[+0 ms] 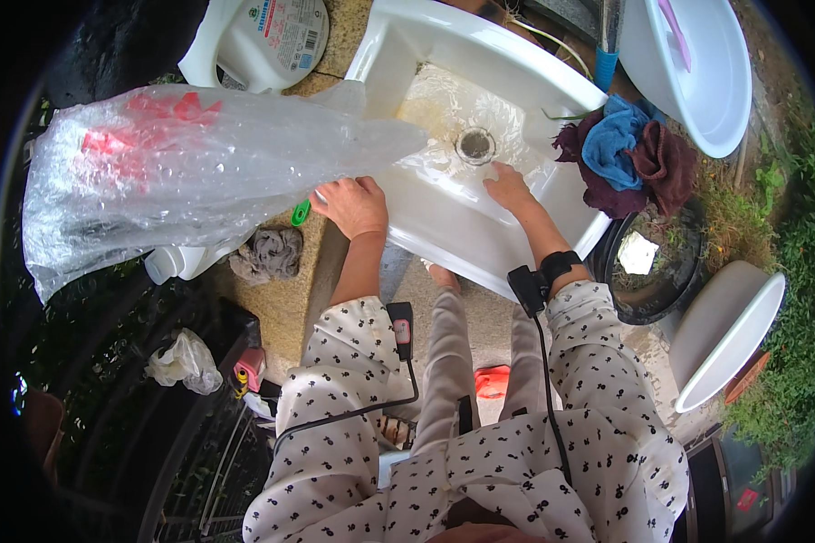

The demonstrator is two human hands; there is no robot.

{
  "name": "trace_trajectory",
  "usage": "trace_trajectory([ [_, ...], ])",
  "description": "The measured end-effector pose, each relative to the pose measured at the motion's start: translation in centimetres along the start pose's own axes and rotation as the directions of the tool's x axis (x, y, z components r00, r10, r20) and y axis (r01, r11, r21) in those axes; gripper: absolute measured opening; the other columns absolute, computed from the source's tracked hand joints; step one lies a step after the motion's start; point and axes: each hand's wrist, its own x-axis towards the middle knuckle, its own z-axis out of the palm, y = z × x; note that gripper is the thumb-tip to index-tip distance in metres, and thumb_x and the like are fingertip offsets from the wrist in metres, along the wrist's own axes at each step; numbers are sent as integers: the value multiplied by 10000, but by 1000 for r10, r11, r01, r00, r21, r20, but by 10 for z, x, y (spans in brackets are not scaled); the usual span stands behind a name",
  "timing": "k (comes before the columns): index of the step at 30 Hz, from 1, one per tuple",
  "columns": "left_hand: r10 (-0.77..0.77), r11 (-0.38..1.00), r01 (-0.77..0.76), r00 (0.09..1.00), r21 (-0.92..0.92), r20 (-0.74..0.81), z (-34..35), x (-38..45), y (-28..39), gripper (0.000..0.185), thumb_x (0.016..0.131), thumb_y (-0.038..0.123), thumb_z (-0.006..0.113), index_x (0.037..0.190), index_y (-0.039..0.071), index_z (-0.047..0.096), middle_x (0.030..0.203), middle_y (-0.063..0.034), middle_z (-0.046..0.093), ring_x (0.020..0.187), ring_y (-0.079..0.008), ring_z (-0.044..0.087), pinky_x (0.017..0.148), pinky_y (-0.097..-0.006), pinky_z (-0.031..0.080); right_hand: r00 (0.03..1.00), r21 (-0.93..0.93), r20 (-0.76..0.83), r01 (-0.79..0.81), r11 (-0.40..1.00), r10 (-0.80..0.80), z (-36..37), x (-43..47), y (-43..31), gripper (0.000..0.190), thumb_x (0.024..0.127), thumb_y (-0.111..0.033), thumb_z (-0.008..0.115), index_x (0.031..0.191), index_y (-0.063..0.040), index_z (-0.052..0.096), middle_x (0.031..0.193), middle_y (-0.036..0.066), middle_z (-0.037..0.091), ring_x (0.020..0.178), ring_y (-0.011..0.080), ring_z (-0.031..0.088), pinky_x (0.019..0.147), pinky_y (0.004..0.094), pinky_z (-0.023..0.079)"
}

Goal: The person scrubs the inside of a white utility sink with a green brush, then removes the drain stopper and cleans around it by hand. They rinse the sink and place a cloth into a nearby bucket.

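My left hand [354,207] is at the left rim of a white ceramic sink [441,254], its fingers curled at the lower edge of a large wet clear plastic bag [190,163] with red print. The bag stretches left from over the sink, above the stone ledge. Whether the fingers grip the bag or only touch it cannot be told. Inside the basin, just below the round drain [475,145], is my right hand [507,186], fingers pointing down at the wet bottom; nothing shows in it. Shallow water appears to cover part of the basin floor.
Blue and maroon cloths [614,153] hang over the sink's right corner. A white detergent jug [272,41] stands behind the bag. On the ledge lie a grey rag [277,251] and a green plastic piece [301,213]. White basins [713,339] and a black round tub [611,271] are at right.
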Motion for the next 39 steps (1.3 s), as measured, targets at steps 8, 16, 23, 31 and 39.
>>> trace_trajectory([
  [8, 84, 996, -87, 985, -15, -151, 0, 0, 1, 416, 780, 162, 582, 1140, -32, 505, 1137, -186, 504, 1203, -343, 407, 1097, -549, 220, 906, 160, -236, -320, 934, 351, 22, 37, 12, 831, 834, -342, 598, 1493, -38, 194, 1546, 264, 128, 1410, 484, 167, 1107, 619, 234],
  [16, -43, 986, 49, 998, -158, 43, -22, -1, 14, 443, 789, 157, 579, 1187, -33, 539, 1187, -209, 533, 1206, -363, 433, 1084, -549, 230, 935, 151, -140, 346, 926, -327, 40, 62, -66, 681, 887, -283, 583, 1435, 10, 306, 1511, 236, 276, 1412, 395, 249, 1143, 483, 247],
  [23, -61, 970, 99, 984, -224, 170, -37, 0, 22, 413, 822, 199, 577, 1197, 27, 600, 1235, -200, 570, 1221, -383, 450, 1030, -549, 247, 819, -278, -347, 375, 884, -457, -19, 112, -122, 607, 896, -254, 569, 1419, -26, 360, 1533, 157, 285, 1424, 322, 266, 1127, 479, 282],
  [31, 118, 989, -131, 978, -66, -172, -23, -1, 18, 388, 851, 234, 572, 1192, 56, 619, 1233, -192, 590, 1201, -401, 477, 1014, -565, 260, 885, -416, 269, 462, 783, -379, 17, 65, -97, 554, 896, -268, 561, 1379, -30, 429, 1525, 147, 291, 1416, 300, 282, 1114, 465, 305],
  [39, -18, 986, 43, 987, -159, 159, -27, -4, 15, 391, 816, 212, 572, 1162, 40, 627, 1192, -188, 604, 1170, -384, 493, 1001, -542, 276, 812, -324, -338, 375, 869, -476, 9, 107, -127, 531, 910, -156, 507, 1417, -40, 402, 1548, 149, 260, 1424, 294, 268, 1112, 485, 281],
])
